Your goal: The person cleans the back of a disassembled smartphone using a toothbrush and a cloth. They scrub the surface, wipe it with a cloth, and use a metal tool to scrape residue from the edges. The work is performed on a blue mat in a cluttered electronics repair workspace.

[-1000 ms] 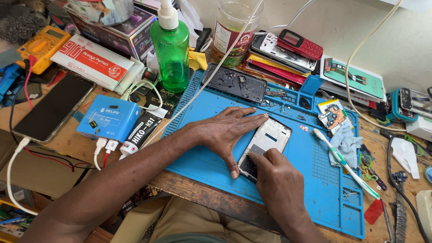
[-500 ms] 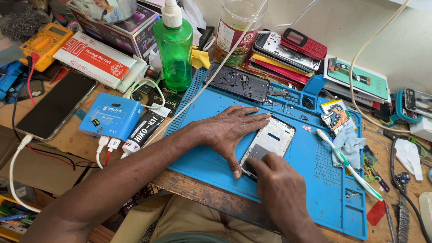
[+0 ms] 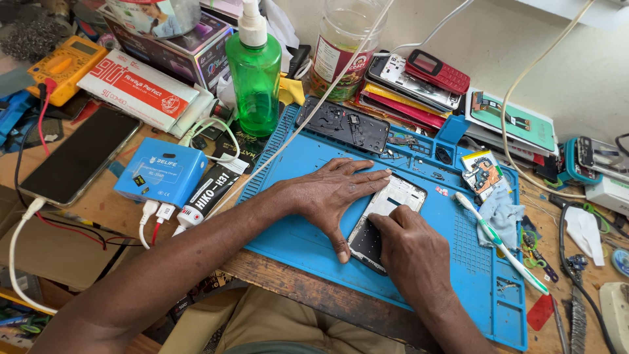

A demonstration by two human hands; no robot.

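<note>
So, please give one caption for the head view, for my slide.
Both hands, left hand and right hand, press on an opened phone lying on a blue work mat.

Head camera looks steeply down, close over blue mat [image 3: 295, 216]

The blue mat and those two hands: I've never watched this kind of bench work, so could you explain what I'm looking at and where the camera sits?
The camera is worn on the person's head and looks down at their own bare hands; no machine is involved. The left hand lies flat on a blue work mat, steadying an opened phone. The right hand presses on the phone's lower part. Neither hand grips a tool. Around them lie a green pump bottle, a blue box with cables plugged in, a toothbrush, a dark phone frame and a stack of old phones.
</note>
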